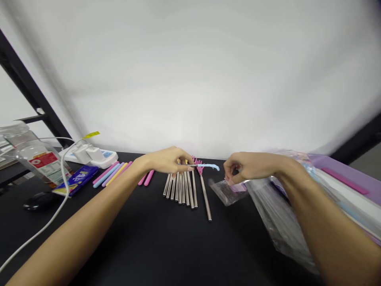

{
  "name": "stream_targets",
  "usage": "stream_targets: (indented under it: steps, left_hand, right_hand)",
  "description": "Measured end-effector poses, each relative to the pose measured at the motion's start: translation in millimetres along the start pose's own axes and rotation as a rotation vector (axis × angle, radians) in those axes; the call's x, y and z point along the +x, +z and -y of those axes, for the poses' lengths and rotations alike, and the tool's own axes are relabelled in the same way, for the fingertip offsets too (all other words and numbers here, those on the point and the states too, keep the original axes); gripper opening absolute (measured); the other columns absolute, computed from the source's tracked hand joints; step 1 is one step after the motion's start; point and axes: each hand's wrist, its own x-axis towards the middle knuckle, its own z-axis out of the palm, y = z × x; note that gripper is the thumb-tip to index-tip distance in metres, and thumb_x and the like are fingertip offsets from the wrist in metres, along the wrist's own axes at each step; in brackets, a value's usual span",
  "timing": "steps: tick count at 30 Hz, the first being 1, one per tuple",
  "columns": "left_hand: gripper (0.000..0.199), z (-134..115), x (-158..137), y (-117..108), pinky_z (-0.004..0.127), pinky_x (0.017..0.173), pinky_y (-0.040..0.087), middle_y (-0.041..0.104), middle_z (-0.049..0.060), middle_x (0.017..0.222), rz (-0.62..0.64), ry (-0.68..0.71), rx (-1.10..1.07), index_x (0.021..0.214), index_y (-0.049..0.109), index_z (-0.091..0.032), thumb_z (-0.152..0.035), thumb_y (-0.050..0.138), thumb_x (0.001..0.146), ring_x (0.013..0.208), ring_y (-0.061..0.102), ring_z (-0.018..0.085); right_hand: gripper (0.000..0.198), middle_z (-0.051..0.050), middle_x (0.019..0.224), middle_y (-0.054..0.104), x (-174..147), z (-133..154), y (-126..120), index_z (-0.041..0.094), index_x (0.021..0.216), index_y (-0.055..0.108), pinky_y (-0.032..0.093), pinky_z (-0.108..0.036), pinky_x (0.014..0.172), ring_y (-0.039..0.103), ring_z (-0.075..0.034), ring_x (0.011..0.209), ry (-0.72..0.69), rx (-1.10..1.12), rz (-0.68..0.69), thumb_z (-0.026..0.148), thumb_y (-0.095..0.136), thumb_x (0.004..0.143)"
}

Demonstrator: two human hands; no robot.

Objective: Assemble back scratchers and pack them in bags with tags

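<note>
My left hand [175, 161] is closed on a back scratcher with a thin metal rod. Its light-blue claw head [208, 165] points right, toward my other hand. Between the fingertips of my right hand [238, 169] is pinched a small clear plastic bag [224, 193] with a pinkish patch near its top. Under and in front of my left hand lies a row of several metal rods [181, 190], their far ends partly hidden by the fingers. A pink-headed back scratcher [205, 196] rests apart, just right of that row.
Colored handles [111, 174] lie left, and pink ones [146, 178] sit beyond my left forearm. A power strip [101, 157], a blue packet [79, 178], a clear jar [41, 159], a black mouse [40, 201] and a white cable occupy the far left. Plastic bags [276, 218] and a purple bin [342, 169] stand right.
</note>
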Motion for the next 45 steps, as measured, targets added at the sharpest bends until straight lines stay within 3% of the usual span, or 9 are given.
stream_targets:
  steps: [4,7,10,14,23,30,34,40,45]
  left_hand:
    - [0.035,1,-6,-8,0.023,0.054,0.043,0.067,0.003,0.075,0.074,-0.007,-0.143,0.102,0.07,-0.015,-0.043,0.051,0.092,0.051,0.053,0.008]
    - [0.039,0,-9,-10,0.022,0.05,0.042,0.068,0.003,0.074,0.157,-0.035,-0.168,0.114,0.067,-0.017,-0.044,0.053,0.09,0.047,0.05,0.008]
    - [0.042,1,-10,-9,0.023,0.05,0.043,0.068,0.002,0.071,0.194,-0.111,-0.138,0.121,0.062,-0.019,-0.046,0.053,0.089,0.045,0.051,0.009]
    - [0.037,2,-10,-8,0.025,0.053,0.045,0.07,0.003,0.072,0.168,-0.155,-0.071,0.114,0.061,-0.018,-0.045,0.051,0.09,0.043,0.053,0.01]
    - [0.029,-1,-8,-6,0.025,0.054,0.045,0.071,0.003,0.072,0.135,-0.145,0.016,0.109,0.061,-0.018,-0.039,0.051,0.091,0.043,0.055,0.01]
    - [0.028,-5,-3,1,0.024,0.055,0.045,0.069,0.003,0.075,0.028,-0.069,-0.035,0.108,0.057,-0.018,-0.039,0.051,0.092,0.048,0.054,0.01]
    - [0.044,-2,1,6,0.024,0.056,0.044,0.069,0.002,0.074,-0.06,-0.076,-0.058,0.129,0.046,-0.018,-0.039,0.053,0.091,0.051,0.056,0.011]
    - [0.073,0,5,12,0.025,0.058,0.047,0.071,0.002,0.075,-0.061,-0.065,-0.138,0.152,0.024,-0.022,-0.048,0.054,0.091,0.052,0.059,0.012]
    - [0.058,0,2,7,0.026,0.062,0.05,0.072,0.007,0.092,-0.006,-0.055,-0.125,0.139,0.05,-0.02,-0.045,0.061,0.088,0.056,0.064,0.012]
  right_hand:
    - [0.022,-0.003,0.077,0.074,-5,-2,-7,0.019,0.09,0.071,0.045,-0.028,0.064,0.066,-0.021,0.073,0.067,0.002,-0.137,0.023,0.065,0.069]
    - [0.017,-0.004,0.08,0.075,-1,-5,-7,0.019,0.084,0.073,0.045,-0.028,0.065,0.066,-0.021,0.074,0.01,-0.017,-0.263,0.025,0.063,0.071]
    - [0.017,-0.004,0.081,0.075,1,-4,-6,0.019,0.082,0.073,0.045,-0.027,0.065,0.065,-0.02,0.074,-0.054,-0.023,-0.303,0.03,0.061,0.076]
    - [0.025,-0.005,0.08,0.073,-2,-2,-7,0.019,0.083,0.073,0.044,-0.028,0.067,0.064,-0.02,0.074,-0.082,-0.026,-0.332,0.04,0.059,0.081]
    - [0.036,-0.002,0.068,0.062,-1,-1,-5,0.018,0.076,0.069,0.035,-0.026,0.059,0.048,-0.015,0.065,-0.15,-0.022,-0.306,0.051,0.056,0.083]
    - [0.032,-0.005,0.074,0.07,2,7,-2,0.017,0.08,0.069,0.041,-0.027,0.063,0.059,-0.018,0.07,-0.142,0.042,-0.297,0.047,0.058,0.082]
    - [0.036,-0.007,0.078,0.072,2,8,0,0.017,0.084,0.066,0.047,-0.028,0.067,0.066,-0.02,0.071,-0.127,0.174,-0.288,0.052,0.061,0.081]
    - [0.044,-0.008,0.083,0.074,11,9,6,0.016,0.106,0.067,0.049,-0.029,0.065,0.066,-0.021,0.073,-0.191,0.251,-0.231,0.052,0.063,0.081]
    - [0.034,-0.007,0.084,0.074,14,12,7,0.016,0.094,0.07,0.047,-0.029,0.065,0.065,-0.02,0.074,-0.24,0.173,-0.29,0.046,0.061,0.083]
